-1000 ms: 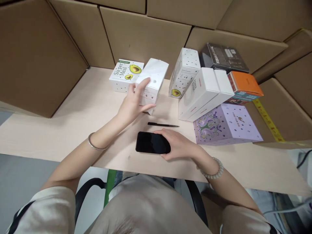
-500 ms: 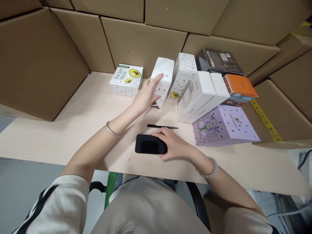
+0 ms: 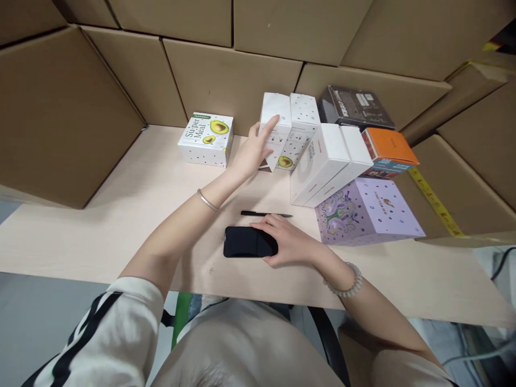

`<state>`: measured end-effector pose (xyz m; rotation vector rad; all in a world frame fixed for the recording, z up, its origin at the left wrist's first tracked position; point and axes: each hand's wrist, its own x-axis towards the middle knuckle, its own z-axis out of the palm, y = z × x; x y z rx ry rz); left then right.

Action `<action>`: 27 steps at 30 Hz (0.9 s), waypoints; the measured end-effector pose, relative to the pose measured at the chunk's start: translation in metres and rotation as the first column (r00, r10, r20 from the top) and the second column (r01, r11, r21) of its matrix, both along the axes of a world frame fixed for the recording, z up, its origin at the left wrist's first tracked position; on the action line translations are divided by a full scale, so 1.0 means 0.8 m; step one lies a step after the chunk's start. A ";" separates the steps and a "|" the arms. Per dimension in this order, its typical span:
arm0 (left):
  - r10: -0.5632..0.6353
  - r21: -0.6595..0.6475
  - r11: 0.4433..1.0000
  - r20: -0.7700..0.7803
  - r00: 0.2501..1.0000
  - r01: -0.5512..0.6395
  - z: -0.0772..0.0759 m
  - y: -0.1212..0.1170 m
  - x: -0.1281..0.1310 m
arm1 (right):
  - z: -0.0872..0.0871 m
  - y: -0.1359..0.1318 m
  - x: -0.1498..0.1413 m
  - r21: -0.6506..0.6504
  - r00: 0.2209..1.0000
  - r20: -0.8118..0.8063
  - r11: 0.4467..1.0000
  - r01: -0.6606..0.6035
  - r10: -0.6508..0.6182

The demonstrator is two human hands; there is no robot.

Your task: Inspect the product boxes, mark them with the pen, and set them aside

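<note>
My left hand (image 3: 252,153) grips the near-left side of an upright white box (image 3: 276,107), one finger on its edge and the thumb lower down. That box stands against a white speckled box with an avocado picture (image 3: 305,110). My right hand (image 3: 291,242) is closed around the right end of a black smartphone (image 3: 242,242), which lies screen up on the table; the palm hides that end. Just beyond the phone lies a black pen (image 3: 260,214), close to my right fingers.
A Super Meal box (image 3: 205,141) sits to the left. On the right stand white power bank boxes (image 3: 322,161), a dark box (image 3: 357,107), an orange box (image 3: 390,146) and a purple box (image 3: 368,212). Cardboard boxes (image 3: 226,80) wall in the table (image 3: 116,226).
My left hand has moved right with the white box, closing its gap to the speckled avocado box. My right hand stays on the smartphone. The view has shifted slightly.
</note>
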<state>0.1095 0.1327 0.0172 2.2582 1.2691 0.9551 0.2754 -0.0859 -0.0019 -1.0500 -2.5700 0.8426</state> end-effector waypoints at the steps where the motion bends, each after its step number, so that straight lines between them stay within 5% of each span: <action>1: -0.004 -0.001 1.000 0.007 1.000 0.004 -0.001 0.002 0.001 | 0.001 0.000 0.001 -0.010 1.000 0.003 1.000 -0.002 0.002; 6: -0.066 0.012 0.998 0.041 0.997 0.066 -0.005 0.013 0.000 | 0.007 0.003 0.007 -0.075 1.000 0.015 0.997 0.006 -0.005; 13: -0.010 -0.031 0.999 0.020 1.000 0.011 0.002 0.023 0.010 | 0.008 0.003 0.010 -0.105 1.000 -0.018 0.995 0.004 -0.006; 18: 0.020 0.159 0.986 0.151 0.988 -0.044 -0.004 -0.003 -0.011 | 0.007 0.001 0.010 -0.040 0.999 -0.040 0.999 0.031 -0.032; 21: 0.169 0.192 0.960 0.182 0.969 -0.203 -0.004 -0.026 -0.047 | 0.002 0.006 0.011 0.095 0.993 -0.077 0.990 0.101 -0.094; 27: 0.547 -0.010 0.837 -0.001 0.837 -0.547 -0.002 -0.035 -0.122 | -0.019 0.026 0.024 0.323 0.927 0.078 0.889 0.326 -0.368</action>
